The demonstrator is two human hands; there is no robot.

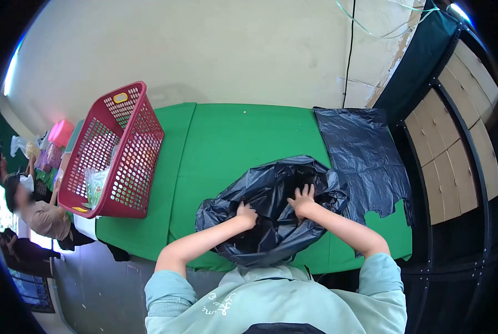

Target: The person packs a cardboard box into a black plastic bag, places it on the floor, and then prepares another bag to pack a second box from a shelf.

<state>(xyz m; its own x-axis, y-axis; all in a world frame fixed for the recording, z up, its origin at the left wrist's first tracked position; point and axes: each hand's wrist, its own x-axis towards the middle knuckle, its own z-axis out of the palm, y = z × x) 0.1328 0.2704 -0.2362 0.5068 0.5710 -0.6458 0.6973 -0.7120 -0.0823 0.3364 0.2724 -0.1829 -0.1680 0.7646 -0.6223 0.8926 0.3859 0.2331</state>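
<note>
Two hands (247, 215) (302, 201) touch a black bag (274, 245) (mouth open) on green cloth (243, 133).

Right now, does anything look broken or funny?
The cream wall looks damaged near its right edge, where brown patches show. The flat black plastic bag has an uneven gap in its near edge, perhaps between handles.

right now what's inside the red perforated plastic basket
In the red perforated plastic basket, a clear plastic bag with some green shows near one end. Something pale lies farther in, but the side wall hides most of it.
</note>
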